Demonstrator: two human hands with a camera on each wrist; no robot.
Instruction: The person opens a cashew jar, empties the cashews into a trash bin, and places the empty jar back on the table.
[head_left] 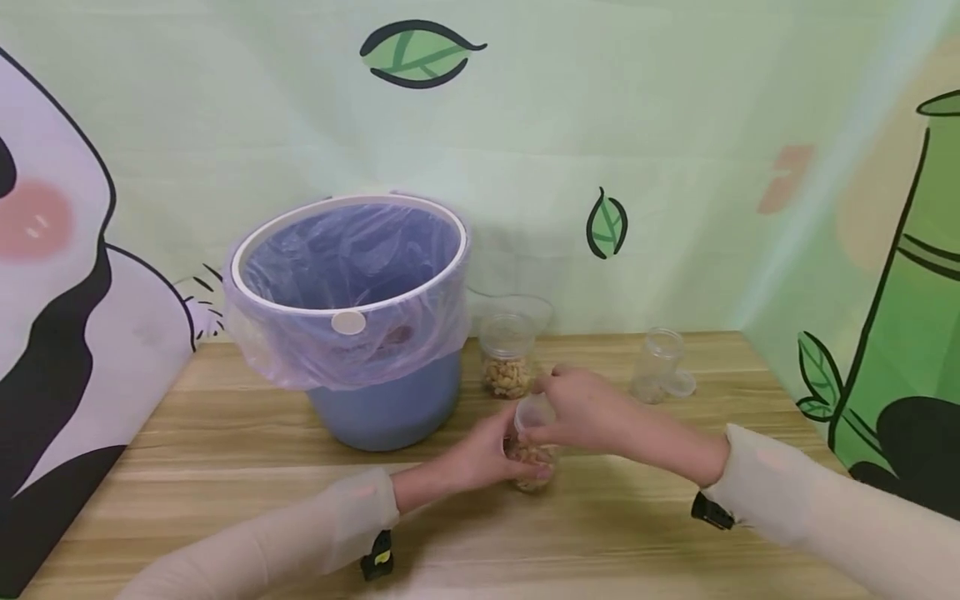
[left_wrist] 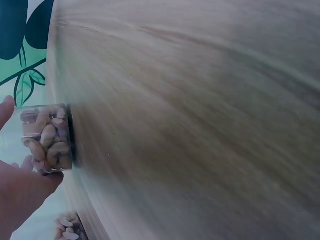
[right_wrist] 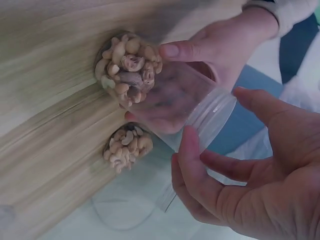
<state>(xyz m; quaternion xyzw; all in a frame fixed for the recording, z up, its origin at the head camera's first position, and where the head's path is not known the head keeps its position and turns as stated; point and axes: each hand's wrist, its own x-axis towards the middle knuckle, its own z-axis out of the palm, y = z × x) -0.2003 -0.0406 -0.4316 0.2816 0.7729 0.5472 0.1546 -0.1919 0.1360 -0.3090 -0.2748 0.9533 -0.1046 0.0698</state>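
A clear plastic jar [head_left: 534, 457], part filled with cashews, stands on the wooden table. My left hand [head_left: 480, 454] grips its side, thumb and fingers around the wall. At the top, my right hand [head_left: 588, 408] pinches the translucent lid [right_wrist: 220, 120] between thumb and fingers. In the right wrist view the cashews [right_wrist: 130, 70] lie in the bottom part of the jar, with bare space above them. The left wrist view shows the jar's lower part and some of the left fingers [left_wrist: 30, 190]. Just behind stands a second jar of cashews [head_left: 507, 375].
A blue bucket [head_left: 386, 408] lined with a thin plastic bag stands at the back left. Toward the back right is a small clear jar [head_left: 662, 354], with a round translucent lid [head_left: 681, 383] beside it. A printed cloth [head_left: 525, 125] hangs behind the table.
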